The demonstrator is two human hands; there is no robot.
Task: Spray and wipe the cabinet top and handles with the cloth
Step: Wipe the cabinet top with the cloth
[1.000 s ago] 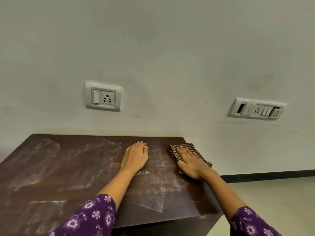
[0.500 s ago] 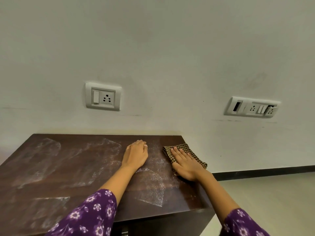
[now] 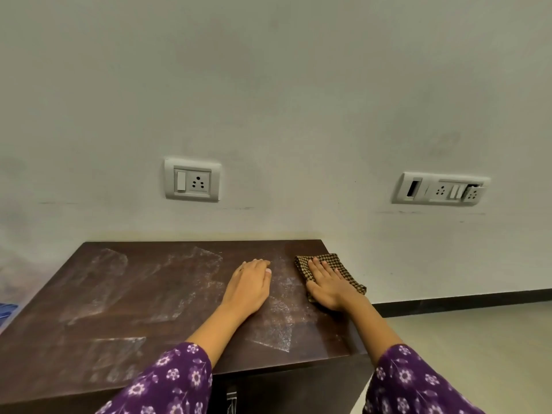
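Pressing a checked brown cloth (image 3: pixel 346 264) flat under the straight fingers of the right hand (image 3: pixel 330 286), a person wipes the far right corner of the dark cabinet top (image 3: pixel 143 309), while the left hand (image 3: pixel 249 286) rests empty and palm-down just beside it, the two hands apart. Pale streaky patches cover most of the wood to the left, so the wiping looks barely begun. Part of the cloth overhangs the right edge; a stroke pushed further that way could drag it off onto the floor, and light pressure may only smear the residue.
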